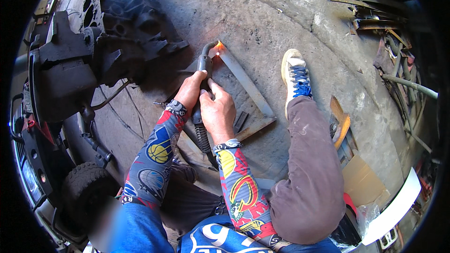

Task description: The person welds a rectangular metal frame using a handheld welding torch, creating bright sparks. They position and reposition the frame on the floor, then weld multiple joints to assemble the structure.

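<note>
Both of my hands grip a black welding torch (205, 63). My left hand (188, 91) is closed round its handle, and my right hand (219, 111) wraps it slightly lower on the right side. From the handle's lower end a ribbed cable sleeve runs down between my forearms. The torch's bent neck reaches the top corner of a flat steel bar frame (248, 84) lying on the concrete. Bright orange light glows at that corner, with a small white spot just below it. My hands cover part of the frame's left side.
A dark engine block (133, 11) stands at upper left, above a vehicle's front tyre (91, 182). Scrap metal strips (375, 11) are piled at the right. My shoe (296, 77) is right of the frame; beyond my leg lie an orange-edged metal piece (342, 131) and cardboard (363, 180).
</note>
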### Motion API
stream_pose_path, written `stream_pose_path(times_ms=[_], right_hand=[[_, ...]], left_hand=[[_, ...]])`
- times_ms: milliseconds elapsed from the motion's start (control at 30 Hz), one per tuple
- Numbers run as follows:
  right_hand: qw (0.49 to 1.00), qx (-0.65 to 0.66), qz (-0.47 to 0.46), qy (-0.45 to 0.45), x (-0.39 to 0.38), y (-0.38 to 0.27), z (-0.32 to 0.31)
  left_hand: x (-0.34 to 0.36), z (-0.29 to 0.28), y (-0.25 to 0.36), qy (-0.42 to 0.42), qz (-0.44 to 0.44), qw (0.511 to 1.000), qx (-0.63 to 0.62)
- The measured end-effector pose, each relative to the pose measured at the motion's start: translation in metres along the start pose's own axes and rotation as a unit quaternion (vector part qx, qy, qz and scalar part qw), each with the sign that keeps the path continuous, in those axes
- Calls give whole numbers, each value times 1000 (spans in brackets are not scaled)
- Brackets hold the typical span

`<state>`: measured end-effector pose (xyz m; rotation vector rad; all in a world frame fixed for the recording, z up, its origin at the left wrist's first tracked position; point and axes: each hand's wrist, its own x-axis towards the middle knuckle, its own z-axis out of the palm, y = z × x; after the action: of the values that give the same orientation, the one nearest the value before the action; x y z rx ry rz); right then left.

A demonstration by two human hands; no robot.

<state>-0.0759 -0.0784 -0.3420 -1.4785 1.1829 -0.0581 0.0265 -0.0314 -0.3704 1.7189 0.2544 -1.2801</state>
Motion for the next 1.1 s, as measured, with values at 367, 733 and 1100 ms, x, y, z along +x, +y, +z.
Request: stream_pose_path(times_ms=[367, 733, 1100], right_hand=[[1000, 5, 2, 23, -3, -4, 0], [999, -23, -7, 28, 3, 2, 3], [999, 24, -13, 32, 6, 1, 6]], left_hand=[[16, -5, -11, -16, 3, 1000, 17], [20, -7, -12, -32, 6, 999, 20], [17, -6, -8, -39, 20, 999, 16]])
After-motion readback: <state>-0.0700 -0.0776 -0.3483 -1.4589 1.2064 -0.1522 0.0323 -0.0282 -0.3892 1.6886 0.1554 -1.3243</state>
